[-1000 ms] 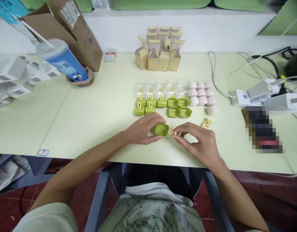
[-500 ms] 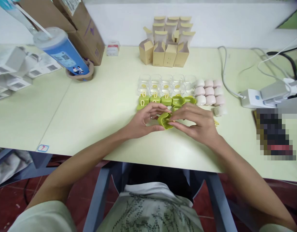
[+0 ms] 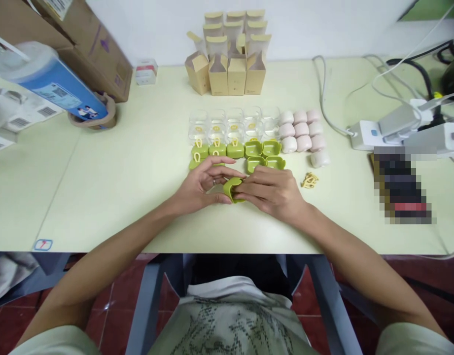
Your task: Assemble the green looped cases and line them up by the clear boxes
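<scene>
Between thumb and fingers, my left hand grips a small green plastic cup, its hollow turned toward the right. My right hand has its fingertips pinched inside that cup; whatever they hold there is hidden. Just beyond my hands stand green cups with yellow loops on top. Beside them several open green cups show their hollows. A small pile of yellow loops lies to the right of my right hand.
Clear plastic cups stand in rows behind the green ones, next to white and pink rounded pieces. Open cardboard boxes stand at the wall. A blue drink cup is at left, a power strip at right.
My right hand's fingertips have moved deeper into the green cup, which stays in my left hand. The camera view has shifted, so the table's things appear farther left.
</scene>
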A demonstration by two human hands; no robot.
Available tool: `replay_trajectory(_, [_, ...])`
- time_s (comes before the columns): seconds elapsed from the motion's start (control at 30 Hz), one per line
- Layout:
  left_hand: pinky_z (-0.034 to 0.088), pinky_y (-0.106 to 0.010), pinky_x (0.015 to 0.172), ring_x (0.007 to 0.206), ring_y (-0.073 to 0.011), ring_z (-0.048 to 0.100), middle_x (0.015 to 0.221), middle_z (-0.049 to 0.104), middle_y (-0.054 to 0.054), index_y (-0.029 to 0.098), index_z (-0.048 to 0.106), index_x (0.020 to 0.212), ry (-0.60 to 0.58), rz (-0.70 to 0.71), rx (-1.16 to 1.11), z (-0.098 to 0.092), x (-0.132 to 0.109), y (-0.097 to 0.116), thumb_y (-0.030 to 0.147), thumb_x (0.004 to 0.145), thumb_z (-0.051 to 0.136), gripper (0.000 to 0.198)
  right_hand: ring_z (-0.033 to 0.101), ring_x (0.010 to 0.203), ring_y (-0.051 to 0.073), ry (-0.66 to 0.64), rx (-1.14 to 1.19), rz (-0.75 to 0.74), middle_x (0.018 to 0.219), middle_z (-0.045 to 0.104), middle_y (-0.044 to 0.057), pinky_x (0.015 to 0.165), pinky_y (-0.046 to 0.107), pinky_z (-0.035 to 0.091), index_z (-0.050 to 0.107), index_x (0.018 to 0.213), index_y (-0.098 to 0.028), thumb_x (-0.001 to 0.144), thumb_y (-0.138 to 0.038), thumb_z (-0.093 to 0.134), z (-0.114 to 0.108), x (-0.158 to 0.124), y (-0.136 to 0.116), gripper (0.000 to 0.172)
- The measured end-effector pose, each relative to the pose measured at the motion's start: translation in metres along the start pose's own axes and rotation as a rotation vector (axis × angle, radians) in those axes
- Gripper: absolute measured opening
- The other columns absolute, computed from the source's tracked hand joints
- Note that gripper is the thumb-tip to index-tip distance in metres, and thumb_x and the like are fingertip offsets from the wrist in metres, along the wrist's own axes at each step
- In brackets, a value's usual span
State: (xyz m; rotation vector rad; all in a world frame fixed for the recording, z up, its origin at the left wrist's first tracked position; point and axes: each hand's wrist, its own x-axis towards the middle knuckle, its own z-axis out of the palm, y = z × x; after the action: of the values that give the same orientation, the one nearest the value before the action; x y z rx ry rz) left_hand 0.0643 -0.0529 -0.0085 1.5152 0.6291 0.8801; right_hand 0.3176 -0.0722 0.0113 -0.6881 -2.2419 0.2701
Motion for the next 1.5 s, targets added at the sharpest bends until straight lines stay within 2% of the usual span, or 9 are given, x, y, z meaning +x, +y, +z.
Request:
replay_trajectory(0.17, [0.068,-0.044,0.108,0.124,-0.0279,0.083,0.131,0.085,-0.012,0.032,0.062,0.139,0.039,-0.01,0.051,0.001,0.001,0.001,0.051,0.075,0.104,0.079,0.065,0.072,0.016,-0.018,-0.072,0.041,0.091,0.085,0.004,0.064,0.032,0.048,0.087,0.099,-0.024,0.112,-0.023,0.067,0.0,-0.001,-0.006,0.024])
replay_trajectory(0.43, [0.066,-0.039,0.11,0.123,-0.0237,0.083,0.134,0.085,-0.01,0.031,0.064,0.138,0.028,0.029,-0.014,0.006,0.0,-0.007,0.042,0.078,0.104,0.073,0.067,0.068,0.012,0.055,-0.154,0.043,0.082,0.081,0.0,0.059,0.028,0.043,0.085,0.094,-0.024,0.109,-0.01,0.061,0.008,-0.005,-0.013,0.031])
replay_trajectory(0.73, [0.063,-0.042,0.118,0.134,-0.0261,0.079,0.141,0.082,-0.012,0.03,0.063,0.141,-0.016,0.039,-0.052,0.004,0.0,-0.001,0.035,0.087,0.099,0.065,0.079,0.082,0.017,0.123,0.076,-0.025,0.096,0.085,0.006,0.073,0.028,0.062,0.086,0.111,-0.02,0.106,-0.021,0.078,-0.002,-0.002,-0.011,0.01])
replay_trajectory(0.8, [0.063,-0.042,0.117,0.138,-0.0275,0.078,0.145,0.08,-0.013,0.029,0.063,0.142,-0.016,0.059,-0.059,0.003,0.001,-0.001,0.036,0.088,0.098,0.065,0.08,0.087,0.018,0.174,0.184,0.041,0.101,0.086,0.006,0.075,0.029,0.064,0.086,0.112,-0.022,0.101,-0.025,0.085,-0.006,-0.001,-0.011,0.011])
replay_trajectory(0.9, [0.06,-0.043,0.122,0.143,-0.0284,0.074,0.143,0.081,-0.013,0.027,0.064,0.141,-0.006,0.137,-0.033,0.0,0.002,-0.002,0.037,0.086,0.1,0.067,0.075,0.078,0.016,0.266,0.356,0.346,0.097,0.082,0.002,0.066,0.027,0.061,0.081,0.104,-0.024,0.09,-0.037,0.096,-0.006,0.002,-0.011,0.024])
replay_trajectory(1.03, [0.054,-0.049,0.129,0.148,-0.0311,0.071,0.146,0.08,-0.011,0.027,0.066,0.14,0.011,0.186,0.059,-0.003,0.002,-0.001,0.043,0.084,0.101,0.068,0.074,0.075,0.015,0.094,0.858,0.654,0.095,0.077,0.0,0.06,0.026,0.063,0.073,0.114,-0.025,0.077,-0.052,0.104,-0.002,0.006,-0.01,0.055])
replay_trajectory(1.17, [0.055,-0.049,0.128,0.149,-0.0314,0.07,0.15,0.078,-0.01,0.03,0.068,0.144,-0.022,0.236,0.126,0.0,0.002,0.002,0.044,0.085,0.099,0.068,0.076,0.075,0.017,-0.092,1.071,0.715,0.094,0.079,0.001,0.064,0.03,0.068,0.076,0.119,-0.024,0.085,-0.052,0.099,0.001,0.007,-0.008,0.049])
replay_trajectory(1.4, [0.068,-0.037,0.102,0.148,-0.0286,0.067,0.155,0.068,-0.013,0.032,0.074,0.139,0.017,0.312,0.213,0.013,0.001,0.001,0.04,0.098,0.088,0.044,0.079,0.074,0.017,0.033,1.123,0.705,0.094,0.083,0.001,0.066,0.03,0.068,0.074,0.101,-0.024,0.08,-0.04,0.104,0.007,0.006,0.0,0.04])
replay_trajectory(1.5, [0.07,-0.03,0.087,0.128,-0.0232,0.074,0.137,0.071,-0.013,0.027,0.075,0.131,0.091,0.289,0.197,0.015,0.0,-0.003,0.045,0.106,0.077,0.031,0.08,0.069,0.019,0.084,1.119,0.697,0.086,0.082,-0.001,0.069,0.034,0.07,0.072,0.099,-0.025,0.08,-0.041,0.104,0.005,0.006,0.0,0.041])
